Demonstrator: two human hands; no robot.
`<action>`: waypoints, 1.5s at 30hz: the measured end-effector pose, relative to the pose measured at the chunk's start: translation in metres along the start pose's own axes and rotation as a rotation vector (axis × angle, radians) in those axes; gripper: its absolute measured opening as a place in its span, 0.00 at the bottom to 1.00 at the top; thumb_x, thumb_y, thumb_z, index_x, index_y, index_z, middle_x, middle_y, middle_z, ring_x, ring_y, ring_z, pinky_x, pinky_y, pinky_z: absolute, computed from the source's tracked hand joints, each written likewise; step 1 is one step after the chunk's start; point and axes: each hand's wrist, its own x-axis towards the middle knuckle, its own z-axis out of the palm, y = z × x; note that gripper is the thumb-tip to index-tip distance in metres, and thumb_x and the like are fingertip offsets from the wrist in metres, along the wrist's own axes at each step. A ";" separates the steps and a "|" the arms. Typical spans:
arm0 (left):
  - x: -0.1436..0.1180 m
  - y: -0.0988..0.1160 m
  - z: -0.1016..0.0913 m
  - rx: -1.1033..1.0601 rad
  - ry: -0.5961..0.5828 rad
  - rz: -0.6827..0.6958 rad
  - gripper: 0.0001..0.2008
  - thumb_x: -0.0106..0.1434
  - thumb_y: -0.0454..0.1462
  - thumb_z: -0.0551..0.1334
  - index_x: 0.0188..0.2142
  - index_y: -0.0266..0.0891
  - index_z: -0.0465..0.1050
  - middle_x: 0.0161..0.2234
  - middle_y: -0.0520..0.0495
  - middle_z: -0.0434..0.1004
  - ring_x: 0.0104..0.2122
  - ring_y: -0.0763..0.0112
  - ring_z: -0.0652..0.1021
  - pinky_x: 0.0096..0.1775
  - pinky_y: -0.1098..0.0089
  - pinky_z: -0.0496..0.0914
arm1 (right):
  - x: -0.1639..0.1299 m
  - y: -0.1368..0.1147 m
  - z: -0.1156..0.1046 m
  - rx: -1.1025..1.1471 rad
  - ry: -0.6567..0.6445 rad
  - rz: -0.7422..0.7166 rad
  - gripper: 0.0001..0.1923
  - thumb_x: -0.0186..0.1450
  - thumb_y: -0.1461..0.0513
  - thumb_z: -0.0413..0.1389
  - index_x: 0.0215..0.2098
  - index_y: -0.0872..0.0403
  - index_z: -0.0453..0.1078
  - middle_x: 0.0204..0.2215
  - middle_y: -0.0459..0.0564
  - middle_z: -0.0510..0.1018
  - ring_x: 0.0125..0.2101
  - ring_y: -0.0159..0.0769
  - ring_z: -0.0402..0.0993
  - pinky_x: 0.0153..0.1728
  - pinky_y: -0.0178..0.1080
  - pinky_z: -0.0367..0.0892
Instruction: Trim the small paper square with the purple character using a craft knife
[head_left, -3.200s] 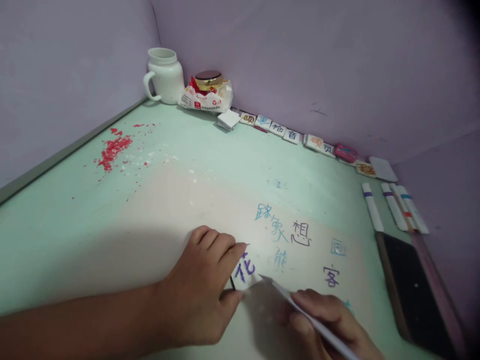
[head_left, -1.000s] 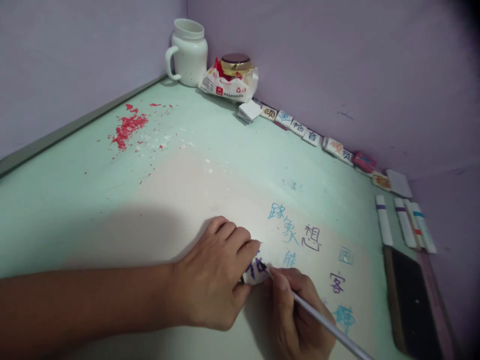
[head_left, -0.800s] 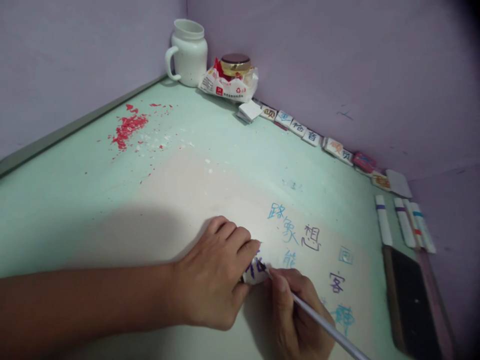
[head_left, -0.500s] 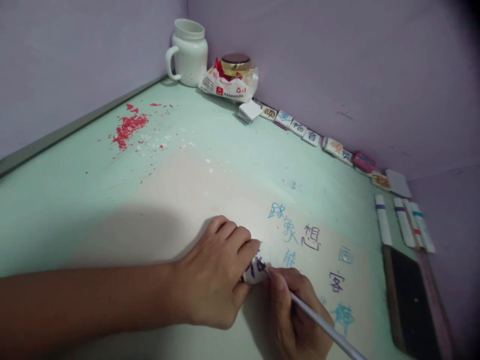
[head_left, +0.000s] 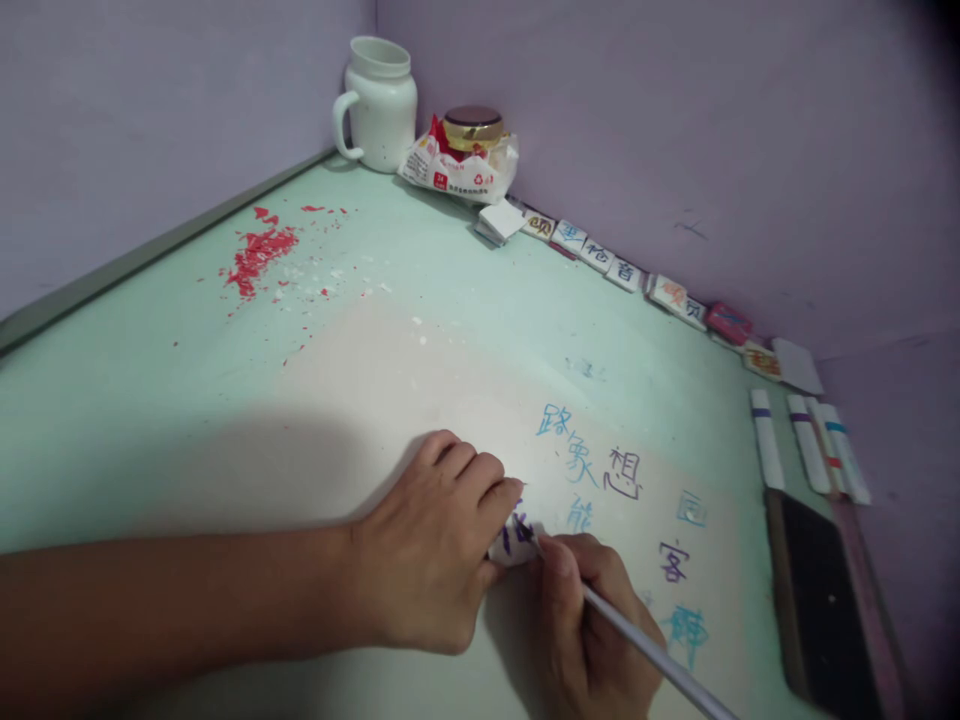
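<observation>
My left hand [head_left: 427, 550] is closed around a small white eraser-like block [head_left: 511, 552] and holds it against the table. A purple character is drawn on the block's visible face; the fingers cover its left part. In a pen-like grip, my right hand [head_left: 596, 635] holds a slim craft knife [head_left: 652, 650] with a silvery handle. Its narrow dark tip rests on or just over the purple strokes; whether it cuts in, I cannot tell. Handwritten blue and purple characters [head_left: 622, 472] mark the tabletop to the right of the hands.
Red and white shavings [head_left: 259, 258] lie at the far left. A white mug [head_left: 381, 115] and a lidded jar [head_left: 472, 130] in a wrapper stand in the back corner. Small lettered blocks [head_left: 596, 254] line the wall. Markers [head_left: 806, 445] and a dark phone [head_left: 829, 610] are at right.
The knife tip and right hand have shifted very slightly at the block. My left hand keeps nearly the same hold, and all else stays in place.
</observation>
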 end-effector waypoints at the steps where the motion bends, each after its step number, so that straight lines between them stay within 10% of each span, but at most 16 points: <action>1: 0.000 0.000 0.000 0.001 -0.001 0.002 0.17 0.58 0.35 0.59 0.47 0.32 0.69 0.41 0.40 0.71 0.40 0.56 0.68 0.47 0.53 0.61 | 0.000 0.000 0.000 0.009 0.004 0.008 0.10 0.71 0.60 0.48 0.32 0.49 0.65 0.23 0.39 0.73 0.20 0.24 0.67 0.23 0.30 0.59; 34: 0.001 -0.001 -0.001 0.000 -0.007 0.004 0.17 0.57 0.36 0.59 0.46 0.33 0.68 0.41 0.40 0.71 0.40 0.56 0.68 0.47 0.52 0.61 | 0.006 0.011 -0.006 0.194 -0.074 -0.089 0.07 0.67 0.68 0.50 0.35 0.52 0.66 0.24 0.41 0.70 0.22 0.25 0.66 0.21 0.28 0.62; 45: 0.000 0.000 0.000 0.007 -0.012 0.009 0.18 0.56 0.36 0.61 0.47 0.33 0.67 0.41 0.40 0.70 0.40 0.56 0.68 0.47 0.52 0.61 | -0.001 0.014 -0.007 0.304 0.011 0.078 0.13 0.71 0.61 0.47 0.29 0.52 0.67 0.19 0.41 0.68 0.18 0.27 0.64 0.19 0.31 0.59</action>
